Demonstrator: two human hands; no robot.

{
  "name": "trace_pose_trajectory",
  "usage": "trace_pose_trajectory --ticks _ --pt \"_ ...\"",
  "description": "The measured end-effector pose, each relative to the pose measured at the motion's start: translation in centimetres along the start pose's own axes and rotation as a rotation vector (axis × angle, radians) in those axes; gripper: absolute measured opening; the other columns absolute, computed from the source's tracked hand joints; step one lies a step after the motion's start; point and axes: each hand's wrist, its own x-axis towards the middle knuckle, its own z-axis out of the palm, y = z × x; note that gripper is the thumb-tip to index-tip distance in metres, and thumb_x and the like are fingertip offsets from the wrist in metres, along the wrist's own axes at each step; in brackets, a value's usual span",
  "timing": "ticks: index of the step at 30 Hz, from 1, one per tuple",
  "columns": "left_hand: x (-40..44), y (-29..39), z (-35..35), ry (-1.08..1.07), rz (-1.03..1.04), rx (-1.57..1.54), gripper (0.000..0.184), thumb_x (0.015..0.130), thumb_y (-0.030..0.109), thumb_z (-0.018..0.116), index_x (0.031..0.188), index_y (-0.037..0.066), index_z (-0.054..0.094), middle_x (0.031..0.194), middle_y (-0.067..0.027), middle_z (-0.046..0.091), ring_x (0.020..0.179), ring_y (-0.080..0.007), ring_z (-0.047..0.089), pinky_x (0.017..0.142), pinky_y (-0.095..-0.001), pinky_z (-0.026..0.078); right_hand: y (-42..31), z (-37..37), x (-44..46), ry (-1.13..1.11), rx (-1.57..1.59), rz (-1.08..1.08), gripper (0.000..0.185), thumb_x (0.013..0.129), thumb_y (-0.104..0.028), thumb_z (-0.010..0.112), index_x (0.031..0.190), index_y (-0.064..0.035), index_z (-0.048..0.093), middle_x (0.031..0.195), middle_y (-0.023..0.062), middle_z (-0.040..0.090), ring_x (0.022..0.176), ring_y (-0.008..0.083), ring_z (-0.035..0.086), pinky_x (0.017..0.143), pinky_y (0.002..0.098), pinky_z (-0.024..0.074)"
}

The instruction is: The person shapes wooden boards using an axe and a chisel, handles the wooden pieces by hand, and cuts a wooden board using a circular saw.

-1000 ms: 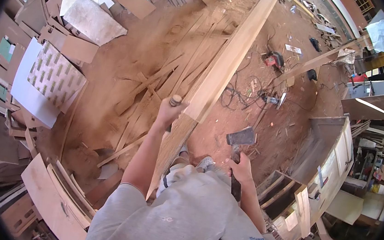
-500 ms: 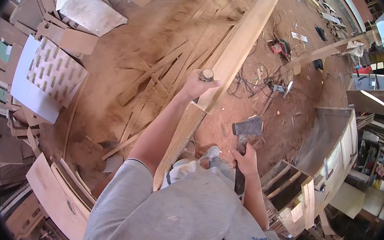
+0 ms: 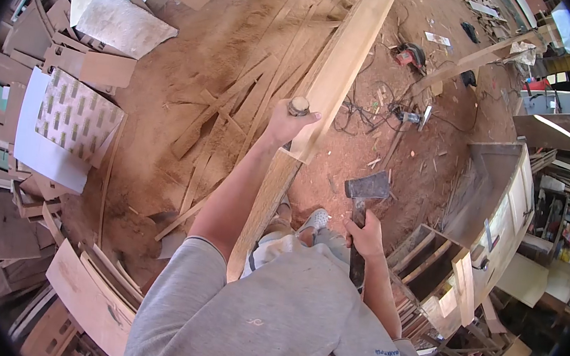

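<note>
My left hand (image 3: 288, 121) is wrapped round a tool with a round wooden handle end (image 3: 299, 106), held against the left side of a long pale timber (image 3: 340, 70). The tool's lower part is mostly hidden by the hand. Beneath the timber's near end lies a rougher beam (image 3: 265, 207) that runs back toward my body. On the right, my right hand (image 3: 366, 236) grips the dark handle of a hatchet (image 3: 367, 186), whose flat blade is uppermost, apart from the timber.
Loose wood strips (image 3: 226, 114) and sawdust cover the ground on the left. Stacked boards (image 3: 125, 25) stand beyond. A red power tool (image 3: 410, 57) and tangled cables (image 3: 367, 110) lie right of the timber. A wooden cabinet frame (image 3: 487, 211) stands at the right.
My left hand has moved forward and right along the timber with its tool since the first frame. The hatchet is slightly higher and further right, still in my right hand.
</note>
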Motion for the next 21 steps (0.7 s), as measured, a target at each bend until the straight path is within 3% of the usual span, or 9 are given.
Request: trace_pose_trajectory --ticks 8,14,21 --pt "-0.5 0.5 0.8 0.136 0.007 0.036 0.029 0.088 0.014 0.086 0.073 0.009 0.063 0.066 0.0051 0.057 0.058 -0.0066 0.051 0.054 -0.0275 0.039 0.0 0.2 -0.2 -0.003 -0.005 -0.01 0.026 0.095 -0.012 0.076 0.092 -0.0035 0.052 0.062 0.004 0.06 0.047 0.0129 0.058 0.043 0.0322 0.0469" --pt "-1.0 1.2 2.3 0.105 0.085 0.084 0.027 0.089 0.011 0.084 0.077 0.007 0.061 0.071 0.0074 0.056 0.067 -0.0047 0.051 0.06 -0.027 0.042 0.6 0.5 -0.2 -0.014 -0.045 -0.009 0.025 0.096 -0.012 0.076 0.093 -0.0025 0.052 0.063 0.0044 0.061 0.047 0.0134 0.059 0.044 0.0329 0.0473" --pt "-0.2 -0.1 0.8 0.155 0.007 0.096 0.021 0.089 0.01 0.083 0.079 0.007 0.064 0.071 0.0066 0.057 0.066 -0.0058 0.052 0.061 -0.0286 0.044 0.5 0.7 -0.7 -0.023 -0.01 -0.001 0.019 0.097 -0.009 0.073 0.096 -0.0032 0.055 0.064 0.0026 0.059 0.049 0.011 0.057 0.045 0.0303 0.0463"
